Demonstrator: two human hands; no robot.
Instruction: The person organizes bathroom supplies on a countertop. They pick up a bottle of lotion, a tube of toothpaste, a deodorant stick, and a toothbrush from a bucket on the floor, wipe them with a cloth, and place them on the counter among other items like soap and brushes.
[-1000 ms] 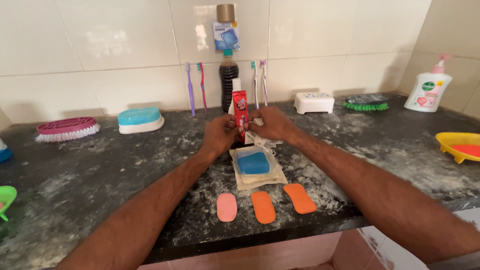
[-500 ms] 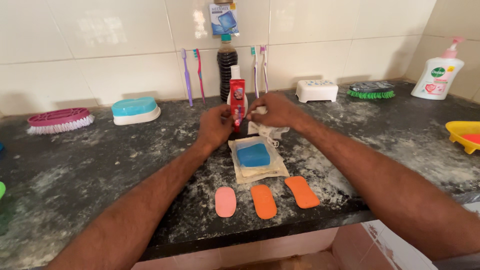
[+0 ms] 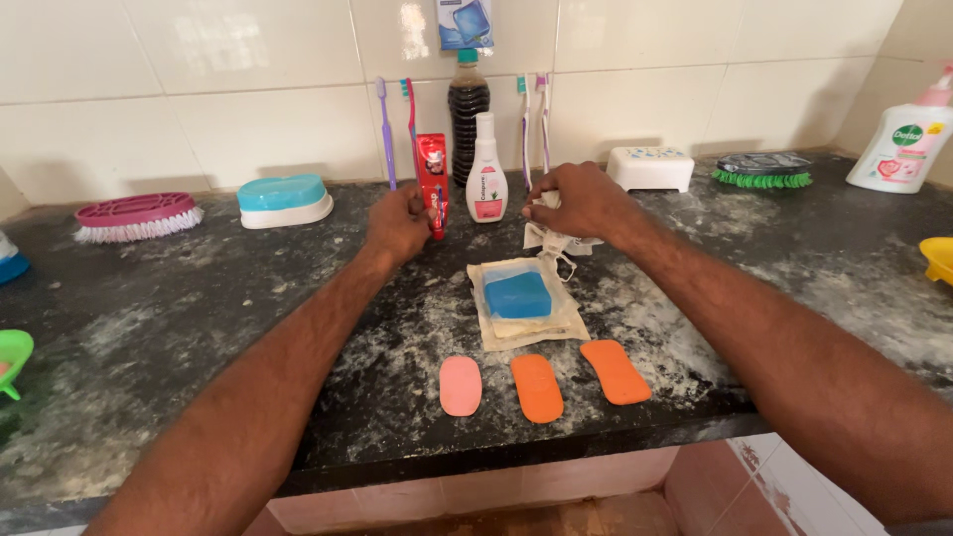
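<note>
1. Two hands are at work over the dark speckled counter (image 3: 149, 328). The left hand (image 3: 397, 224) is closed around one red toothpaste tube (image 3: 432, 179), which stands upright just in front of the tiled wall, beside a white bottle with a pink label (image 3: 485, 174).
2. The right hand (image 3: 581, 201) is clenched on one crumpled white cloth pouch (image 3: 551, 241), held just beyond the stack near the counter's middle.
3. One blue soap bar (image 3: 517, 295) lies in clear wrap on top of a flat beige pouch (image 3: 496, 333), between the two forearms.
4. Three bare soap bars lie in a row near the front edge: one pink bar (image 3: 461, 385) and two orange ones, the middle bar (image 3: 537, 388) and the right-hand bar (image 3: 615, 371). None touches another.
5. Four toothbrushes lean against the wall: one purple (image 3: 385, 129), one red (image 3: 408, 104), and a pair (image 3: 534, 119) right of a dark bottle (image 3: 468, 104).
6. Two scrubbing brushes: a pink one (image 3: 137, 215) far left, and a green-bristled one (image 3: 764, 170) far right.
7. Two lidded soap cases: one with a blue lid (image 3: 285, 200) and one white (image 3: 650, 169).
8. One pump dispenser (image 3: 911, 139) stands in the right corner.
</note>
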